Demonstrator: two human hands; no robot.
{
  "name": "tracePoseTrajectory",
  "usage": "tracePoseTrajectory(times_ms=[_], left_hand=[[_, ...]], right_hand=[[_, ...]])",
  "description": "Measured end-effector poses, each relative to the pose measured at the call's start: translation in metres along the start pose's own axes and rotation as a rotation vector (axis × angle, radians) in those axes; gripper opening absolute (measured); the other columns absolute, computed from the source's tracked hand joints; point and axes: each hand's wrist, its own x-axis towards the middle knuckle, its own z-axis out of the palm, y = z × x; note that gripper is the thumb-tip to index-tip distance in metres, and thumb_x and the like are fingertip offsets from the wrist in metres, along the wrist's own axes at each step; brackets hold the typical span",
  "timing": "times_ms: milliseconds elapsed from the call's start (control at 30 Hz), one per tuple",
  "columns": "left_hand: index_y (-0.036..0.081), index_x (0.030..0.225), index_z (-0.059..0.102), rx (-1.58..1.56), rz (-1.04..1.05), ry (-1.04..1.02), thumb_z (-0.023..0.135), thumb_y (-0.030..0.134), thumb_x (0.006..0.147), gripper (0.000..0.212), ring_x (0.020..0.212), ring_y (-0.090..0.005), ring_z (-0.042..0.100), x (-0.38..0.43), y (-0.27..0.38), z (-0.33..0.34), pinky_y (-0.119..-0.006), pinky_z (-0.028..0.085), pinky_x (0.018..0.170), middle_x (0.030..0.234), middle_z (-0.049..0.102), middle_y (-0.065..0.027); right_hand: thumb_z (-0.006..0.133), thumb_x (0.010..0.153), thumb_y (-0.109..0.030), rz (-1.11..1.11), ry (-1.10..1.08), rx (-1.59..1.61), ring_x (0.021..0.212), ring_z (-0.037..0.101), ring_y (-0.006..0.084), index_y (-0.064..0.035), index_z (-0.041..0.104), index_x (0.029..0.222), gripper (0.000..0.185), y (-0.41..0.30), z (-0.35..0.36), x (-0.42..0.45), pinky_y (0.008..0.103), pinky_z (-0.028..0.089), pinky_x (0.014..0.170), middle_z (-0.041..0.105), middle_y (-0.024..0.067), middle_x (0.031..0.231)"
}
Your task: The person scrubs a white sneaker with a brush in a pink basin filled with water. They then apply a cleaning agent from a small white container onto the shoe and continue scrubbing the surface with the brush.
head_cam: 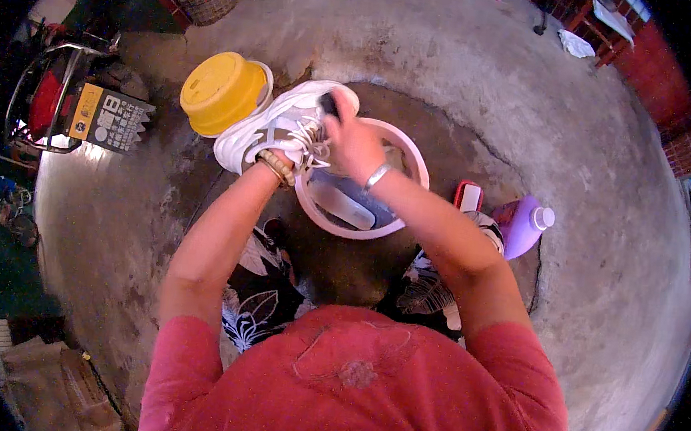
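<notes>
A white lace-up sneaker (267, 127) is held on its side above the left rim of a round pink basin (422, 167). My left hand (282, 158) is pushed into the shoe's opening, its fingers hidden inside. Over the toe end, my right hand (353, 141) is blurred and grips a small dark object (330, 105), perhaps a brush. Another light-coloured shoe (343, 206) lies in the water in the basin. To the right of the basin are a red-and-white brush (469, 196) and a purple bottle (520, 226) with a white cap.
A yellow plastic tub (219, 92) lies tipped just left of the sneaker. Farther left stands a metal-framed object (74, 55) with a printed board. A woven basket (207, 1) is at the upper left. The concrete floor (599, 191) is wet around the basin.
</notes>
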Motion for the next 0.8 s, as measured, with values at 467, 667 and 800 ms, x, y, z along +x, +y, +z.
tracePoseTrajectory(times_ms=[467,667,800], left_hand=[[0.01,0.135,0.043,-0.075,0.075,0.012,0.042,0.035,0.094,0.048,0.127,-0.0247,0.041,0.025,-0.054,0.027,-0.036,0.029,0.107,0.139,0.043,-0.0108],[0.01,0.135,0.042,-0.054,0.057,-0.028,0.042,0.035,0.094,0.049,0.128,-0.0249,0.04,0.021,-0.052,0.026,-0.036,0.029,0.108,0.14,0.042,-0.011],[0.01,0.135,0.042,-0.025,0.041,-0.023,0.042,0.036,0.093,0.049,0.128,-0.0251,0.04,0.021,-0.053,0.026,-0.036,0.028,0.108,0.14,0.041,-0.0111]], right_hand=[[0.049,0.092,-0.031,0.136,-0.11,-0.177,0.074,0.062,0.0415,-0.0173,0.029,0.139,0.053,0.008,0.003,0.026,0.0482,0.048,0.067,0.063,0.026,0.084],[0.047,0.093,-0.032,-0.012,-0.13,-0.172,0.078,0.062,0.0416,-0.0175,0.028,0.14,0.052,0.009,0.023,0.014,0.0472,0.049,0.069,0.063,0.0256,0.089],[0.048,0.092,-0.032,-0.076,-0.143,-0.133,0.083,0.063,0.0412,-0.0183,0.029,0.139,0.052,0.006,0.025,0.018,0.0462,0.05,0.07,0.063,0.0263,0.094]])
